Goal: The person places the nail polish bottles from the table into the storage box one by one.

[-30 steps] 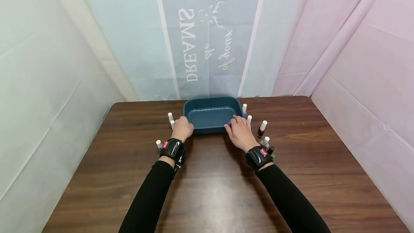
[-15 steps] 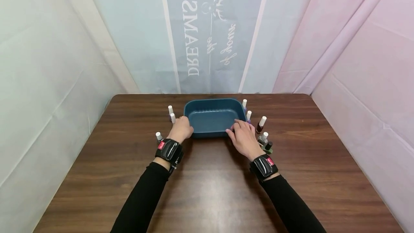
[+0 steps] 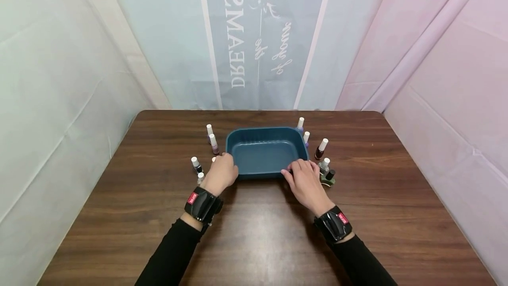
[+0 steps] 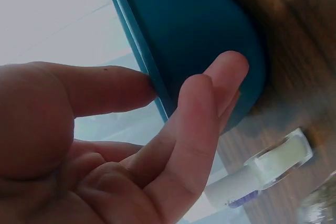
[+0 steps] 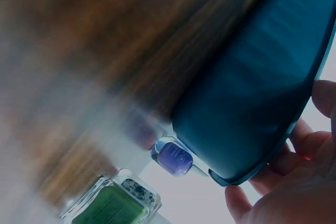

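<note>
A deep, dark teal tray (image 3: 267, 176) with rounded corners stands on the table between both hands. My left hand (image 3: 220, 174) grips its near left corner. In the left wrist view, the thumb (image 4: 121, 88) meets the rim while fingers (image 4: 197, 124) lie against the outer wall. At the near right corner, my right hand (image 3: 306, 184) holds the rim, with thumb and curled fingers visible in the right wrist view. Beside the left hand is a pale nail polish bottle (image 4: 278, 161). Purple (image 5: 175, 158) and green (image 5: 113, 203) nail polish bottles are by the right hand.
Several white-capped nail polish bottles stand left of the tray, including a mauve one (image 3: 214, 144) and a dark one (image 3: 196, 165). On the right are a dark red bottle (image 3: 321, 149) and others. The brown table (image 3: 254, 242) ends at a hanging cloth (image 3: 274, 96).
Both hands have drawn the tray toward me across the table. More bottles on the left show beside the left hand. The head view has tilted slightly downward.
</note>
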`<move>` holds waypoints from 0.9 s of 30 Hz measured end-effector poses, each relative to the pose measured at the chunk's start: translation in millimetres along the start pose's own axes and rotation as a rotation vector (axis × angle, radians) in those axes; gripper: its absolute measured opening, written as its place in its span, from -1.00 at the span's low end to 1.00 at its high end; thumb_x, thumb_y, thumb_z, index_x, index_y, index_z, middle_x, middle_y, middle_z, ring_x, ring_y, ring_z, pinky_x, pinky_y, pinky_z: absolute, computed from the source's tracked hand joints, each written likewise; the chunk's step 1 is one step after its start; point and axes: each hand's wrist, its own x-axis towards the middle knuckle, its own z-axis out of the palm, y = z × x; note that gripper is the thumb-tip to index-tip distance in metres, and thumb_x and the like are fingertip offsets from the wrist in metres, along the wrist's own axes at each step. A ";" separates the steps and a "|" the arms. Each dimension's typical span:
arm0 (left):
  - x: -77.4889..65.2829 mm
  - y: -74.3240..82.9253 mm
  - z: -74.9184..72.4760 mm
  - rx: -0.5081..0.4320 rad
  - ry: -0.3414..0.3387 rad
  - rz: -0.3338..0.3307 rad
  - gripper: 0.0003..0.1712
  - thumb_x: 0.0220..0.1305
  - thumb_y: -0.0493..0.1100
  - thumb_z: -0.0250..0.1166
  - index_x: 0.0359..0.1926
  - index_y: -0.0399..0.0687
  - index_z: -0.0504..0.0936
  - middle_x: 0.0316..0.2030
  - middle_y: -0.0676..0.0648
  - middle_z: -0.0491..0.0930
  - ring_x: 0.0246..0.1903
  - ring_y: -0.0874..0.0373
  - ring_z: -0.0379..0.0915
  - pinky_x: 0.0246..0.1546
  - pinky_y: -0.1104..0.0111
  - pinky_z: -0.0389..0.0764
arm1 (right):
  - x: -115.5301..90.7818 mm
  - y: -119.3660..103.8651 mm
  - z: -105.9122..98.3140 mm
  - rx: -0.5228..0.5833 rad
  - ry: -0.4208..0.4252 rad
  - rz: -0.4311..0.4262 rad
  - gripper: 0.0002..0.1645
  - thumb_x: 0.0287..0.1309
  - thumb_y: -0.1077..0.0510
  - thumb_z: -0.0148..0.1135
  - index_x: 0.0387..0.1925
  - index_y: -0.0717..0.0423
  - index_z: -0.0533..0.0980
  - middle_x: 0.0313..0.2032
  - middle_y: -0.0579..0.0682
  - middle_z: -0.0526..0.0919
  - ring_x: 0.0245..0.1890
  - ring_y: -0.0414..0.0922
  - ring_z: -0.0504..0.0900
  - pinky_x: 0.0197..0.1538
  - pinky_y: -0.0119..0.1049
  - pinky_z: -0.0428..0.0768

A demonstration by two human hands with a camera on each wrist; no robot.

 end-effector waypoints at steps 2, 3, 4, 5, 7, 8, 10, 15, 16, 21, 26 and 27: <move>-6.7 -2.6 3.6 -0.011 0.031 0.013 -0.56 0.28 -0.27 0.07 0.03 -0.63 0.39 -0.38 -0.38 0.55 -0.43 -0.06 0.55 -0.46 0.18 0.55 | -6.2 -2.2 -0.7 -0.002 0.010 -0.010 -0.75 0.32 -0.01 0.14 -0.33 0.10 0.49 -0.34 -0.03 0.48 -0.24 -0.05 0.43 0.21 0.13 0.22; -10.3 -4.1 5.0 -0.020 0.046 0.017 -0.53 0.29 -0.26 0.08 0.06 -0.64 0.37 -0.33 -0.42 0.57 -0.40 -0.10 0.58 -0.43 0.14 0.57 | -9.3 -3.6 -1.1 -0.004 0.016 -0.014 -0.76 0.32 -0.01 0.15 -0.33 0.09 0.48 -0.35 -0.04 0.47 -0.26 -0.06 0.43 0.20 0.13 0.22; -14.1 -5.7 6.4 -0.024 0.066 0.028 -0.51 0.30 -0.25 0.09 0.08 -0.64 0.36 -0.28 -0.47 0.57 -0.36 -0.14 0.60 -0.39 0.11 0.59 | -12.2 -4.9 -1.3 -0.006 0.024 -0.018 -0.76 0.31 0.00 0.16 -0.34 0.09 0.48 -0.35 -0.04 0.47 -0.26 -0.07 0.42 0.20 0.14 0.22; -17.6 -7.5 8.0 -0.030 0.087 0.036 -0.51 0.30 -0.24 0.10 0.08 -0.64 0.36 -0.23 -0.49 0.57 -0.32 -0.17 0.61 -0.37 0.08 0.60 | -15.1 -6.5 -1.7 -0.002 0.029 -0.020 -0.77 0.30 0.01 0.18 -0.34 0.08 0.48 -0.36 -0.04 0.47 -0.27 -0.07 0.42 0.19 0.13 0.22; -24.8 -10.9 10.9 -0.053 0.117 0.049 -0.46 0.31 -0.24 0.11 0.15 -0.65 0.33 -0.17 -0.52 0.56 -0.33 -0.15 0.62 -0.40 0.10 0.60 | -20.5 -9.8 -2.0 0.003 0.039 -0.022 -0.79 0.29 0.01 0.19 -0.34 0.07 0.49 -0.36 -0.06 0.47 -0.27 -0.09 0.42 0.20 0.13 0.20; -28.5 -12.6 12.4 -0.066 0.131 0.059 -0.43 0.31 -0.24 0.11 0.18 -0.66 0.30 -0.20 -0.51 0.57 -0.39 -0.13 0.62 -0.45 0.13 0.59 | -23.4 -11.7 -2.3 0.008 0.042 -0.022 -0.79 0.28 0.01 0.20 -0.34 0.07 0.49 -0.36 -0.06 0.47 -0.28 -0.09 0.42 0.20 0.12 0.20; -35.9 -16.4 15.9 -0.083 0.153 0.075 -0.39 0.32 -0.25 0.09 0.23 -0.67 0.25 -0.31 -0.45 0.59 -0.50 -0.01 0.56 -0.54 0.21 0.54 | -29.7 -16.0 -2.9 0.017 0.046 -0.019 -0.81 0.27 0.02 0.21 -0.33 0.06 0.50 -0.36 -0.07 0.48 -0.27 -0.10 0.42 0.21 0.12 0.18; -53.9 -26.3 25.4 -0.118 0.197 0.082 -0.43 0.33 -0.27 0.08 0.25 -0.60 0.28 -0.66 -0.12 0.48 -0.71 0.22 0.31 -0.69 0.37 0.34 | -45.7 -26.6 -3.1 0.029 0.048 -0.010 -0.84 0.22 0.04 0.26 -0.34 0.03 0.51 -0.37 -0.11 0.49 -0.28 -0.13 0.43 0.21 0.14 0.17; -57.1 -28.2 27.1 -0.120 0.208 0.083 -0.44 0.33 -0.27 0.08 0.25 -0.59 0.28 -0.68 -0.08 0.45 -0.72 0.24 0.27 -0.69 0.39 0.31 | -48.3 -28.5 -3.1 0.031 0.047 -0.008 -0.84 0.21 0.04 0.27 -0.34 0.02 0.51 -0.37 -0.11 0.49 -0.28 -0.13 0.43 0.21 0.15 0.16; -71.3 -35.0 33.7 -0.153 0.227 0.060 -0.42 0.34 -0.27 0.07 0.30 -0.53 0.26 -0.78 0.02 0.30 -0.81 0.30 0.03 -0.74 0.44 0.13 | -58.7 -36.9 -5.4 0.035 0.045 0.001 -0.84 0.16 0.05 0.32 -0.38 0.00 0.51 -0.38 -0.13 0.50 -0.30 -0.15 0.44 0.20 0.15 0.16; -83.3 -39.5 44.0 -0.128 0.310 0.062 -0.44 0.25 -0.29 0.10 0.25 -0.51 0.36 -0.77 0.05 0.32 -0.75 0.31 0.11 -0.70 0.45 0.23 | -70.1 -43.9 -8.6 0.030 0.034 0.027 -0.82 0.08 0.05 0.39 -0.44 -0.04 0.52 -0.41 -0.18 0.48 -0.32 -0.21 0.43 0.16 0.11 0.18; -85.4 -40.1 46.1 -0.121 0.327 0.061 -0.44 0.23 -0.30 0.11 0.23 -0.50 0.38 -0.77 0.07 0.31 -0.73 0.30 0.12 -0.68 0.45 0.24 | -72.4 -45.1 -9.5 0.032 0.029 0.036 -0.82 0.07 0.05 0.40 -0.45 -0.05 0.52 -0.41 -0.18 0.49 -0.32 -0.22 0.43 0.16 0.10 0.18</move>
